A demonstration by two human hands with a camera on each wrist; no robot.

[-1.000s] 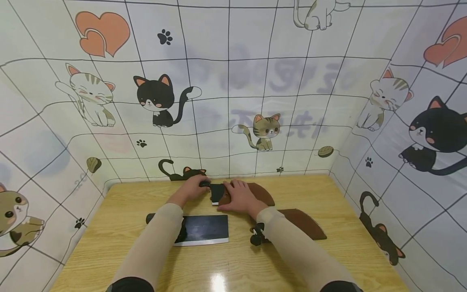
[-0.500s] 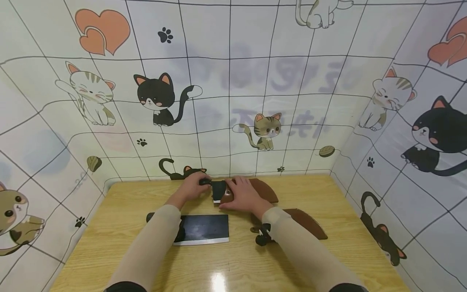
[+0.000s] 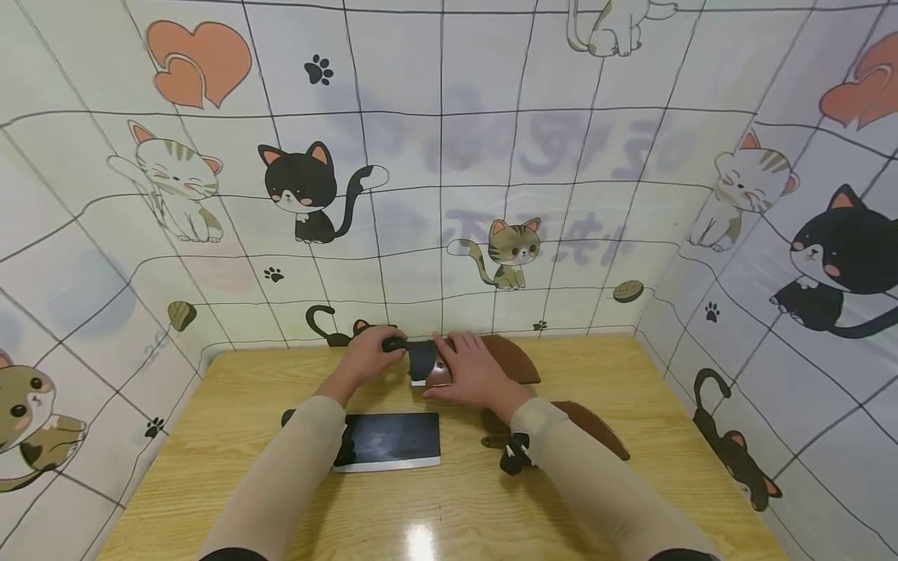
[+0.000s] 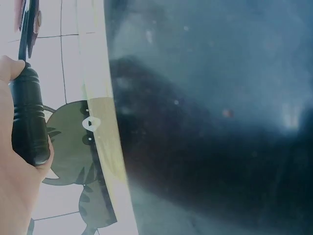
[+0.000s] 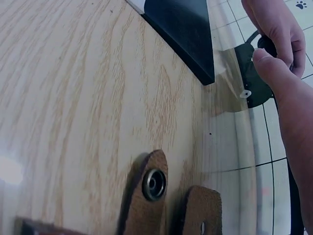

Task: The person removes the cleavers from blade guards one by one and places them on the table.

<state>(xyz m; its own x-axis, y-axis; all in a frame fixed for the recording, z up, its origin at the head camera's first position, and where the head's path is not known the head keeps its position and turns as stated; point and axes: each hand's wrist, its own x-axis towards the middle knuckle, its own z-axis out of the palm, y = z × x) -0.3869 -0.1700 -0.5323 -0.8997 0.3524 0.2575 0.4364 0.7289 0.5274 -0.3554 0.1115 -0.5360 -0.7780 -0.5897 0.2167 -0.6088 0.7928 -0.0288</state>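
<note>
My left hand (image 3: 366, 357) grips the black ridged handle (image 4: 30, 117) of a cleaver near the table's back edge. A short strip of the cleaver's dark blade (image 3: 422, 362) shows, and the rest is hidden inside a brown leather sheath (image 3: 514, 358). My right hand (image 3: 473, 374) holds that sheath, thumb at its near edge and fingers across its face. A metal snap (image 3: 440, 365) shows beside the right fingers. In the left wrist view, the sheathed cleaver is seen nearly edge-on against the patterned cloth.
A second cleaver (image 3: 396, 438) with a pale edge lies under my left forearm. Another brown leather sheath (image 3: 592, 428) lies under the right forearm, its snap strap (image 5: 151, 191) close to the right wrist camera. Patterned cloth (image 3: 442, 156) stands behind the wooden table (image 3: 449, 514).
Both hands have shifted slightly away and to the right with the sheathed cleaver, and the sheath's snap has come into view. The second cleaver and second sheath have stayed in place.
</note>
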